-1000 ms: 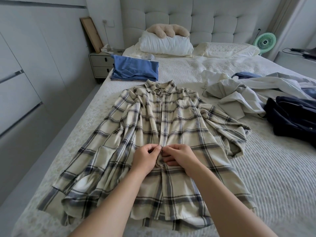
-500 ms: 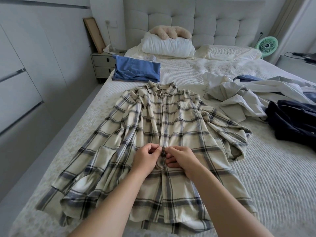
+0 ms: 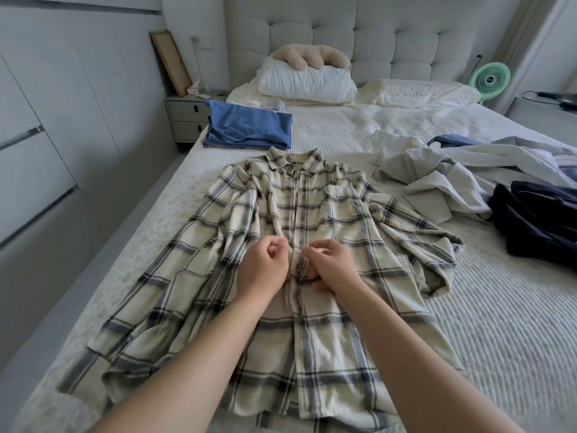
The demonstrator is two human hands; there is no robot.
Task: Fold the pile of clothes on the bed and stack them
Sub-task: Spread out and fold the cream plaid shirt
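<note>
A cream and navy plaid shirt (image 3: pixel 315 214) lies front-up and spread out on the bed (image 3: pixel 499 307), collar away from me. Both my hands sit at its button placket, about halfway down. My right hand (image 3: pixel 331 267) pinches the placket's edge beside a button. My left hand (image 3: pixel 262 267) is just left of the placket with its fingers curled; whether it holds cloth is hidden. A folded blue garment (image 3: pixel 249 126) lies at the bed's far left. A heap of unfolded white (image 3: pixel 437 176) and dark navy clothes (image 3: pixel 543 223) lies to the right.
White pillows (image 3: pixel 306 82) and a beige plush (image 3: pixel 309 56) lie against the padded headboard. A nightstand (image 3: pixel 184 120) stands left of the bed, beside grey wardrobe doors. A green fan (image 3: pixel 490 78) stands at the far right.
My hands, pressed together at the placket before, have drawn a little apart; the left one has shifted slightly left. The shirt lies as before.
</note>
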